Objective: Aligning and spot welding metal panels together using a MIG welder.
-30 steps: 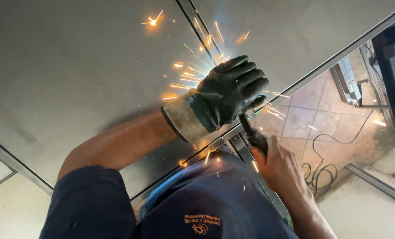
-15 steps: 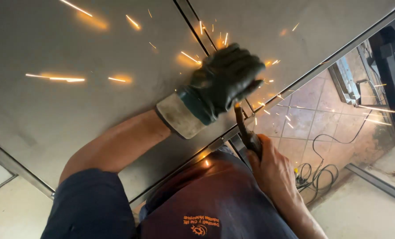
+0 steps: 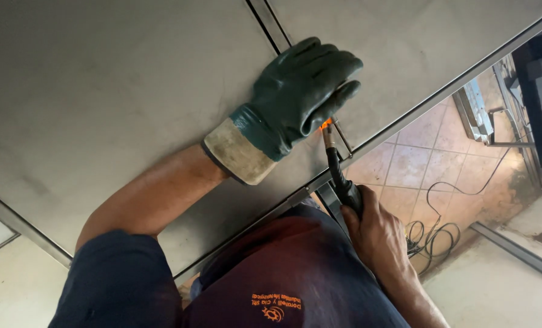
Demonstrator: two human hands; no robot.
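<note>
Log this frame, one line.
left hand: gloved, flat on sheet | right hand: gripping torch | tip glowing at seam | cable on floor

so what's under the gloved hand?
The gloved left hand lies flat on the grey metal sheet. An orange glow at the welding torch tip shows by its edge; the sheet beneath the palm is covered.

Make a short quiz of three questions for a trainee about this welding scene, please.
1. True or false: the left hand wears a dark green glove and rests on the metal sheet.
2. Which hand grips the welding torch? A) the left hand B) the right hand C) both hands
3. Fill in: the orange glow sits at the torch's ____.

Key: 1 true; 2 B, and that hand is bare; 3 tip.
</note>
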